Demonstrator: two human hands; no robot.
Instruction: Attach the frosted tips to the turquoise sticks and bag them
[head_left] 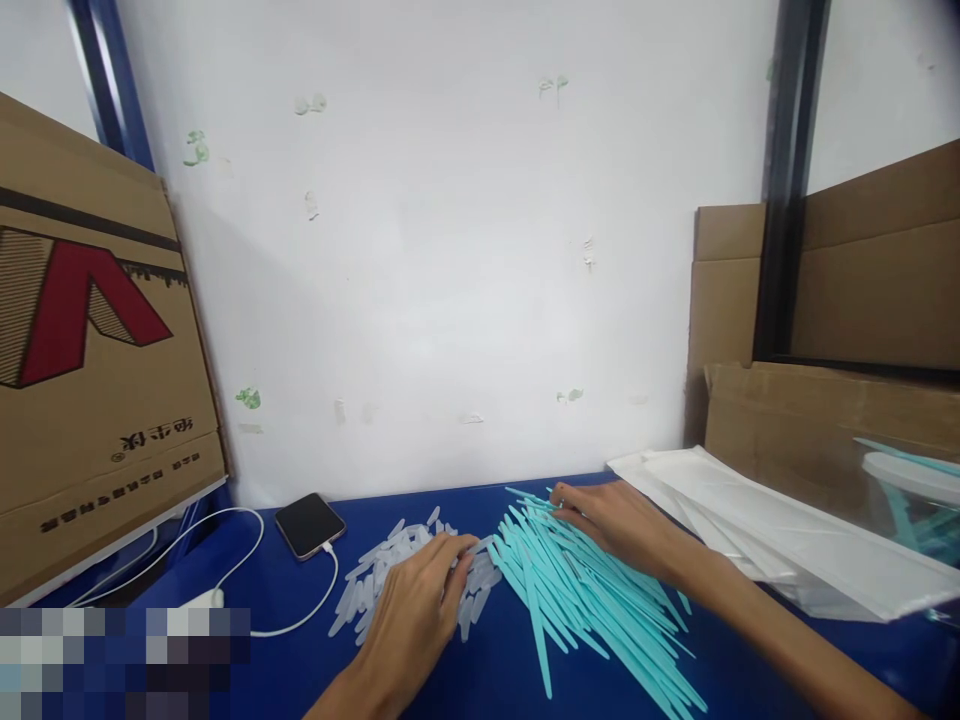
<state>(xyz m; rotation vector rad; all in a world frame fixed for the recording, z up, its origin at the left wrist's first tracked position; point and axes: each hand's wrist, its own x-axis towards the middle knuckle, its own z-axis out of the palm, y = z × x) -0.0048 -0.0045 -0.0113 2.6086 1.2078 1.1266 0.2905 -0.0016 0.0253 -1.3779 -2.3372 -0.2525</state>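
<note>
Bends the left hand (416, 605) over a heap of translucent pieces (401, 545) near 7 o'clock in the view, with thumb and index finger narrow and aimed toward 2. Meets one translucent piece at those tips; cannot tell whether pinched or only touched. Rests the right hand (607, 515), its forearm coming in from 4 o'clock, over the far ends of a heap of teal sticks (577, 590) at 5. Curls the right fingers narrow there; cannot tell whether gripping a stick. Has both heaps side by side on a blue tabletop (487, 685), the sticks fanning roughly from 11 toward 5. Has a dark-screened phone (310, 525) between 7 and 8, plugged into a white cable (335, 572). Has flat white packaging (787, 530) near 4, and a cardboard box (97, 430) with a red mark at 9.
</note>
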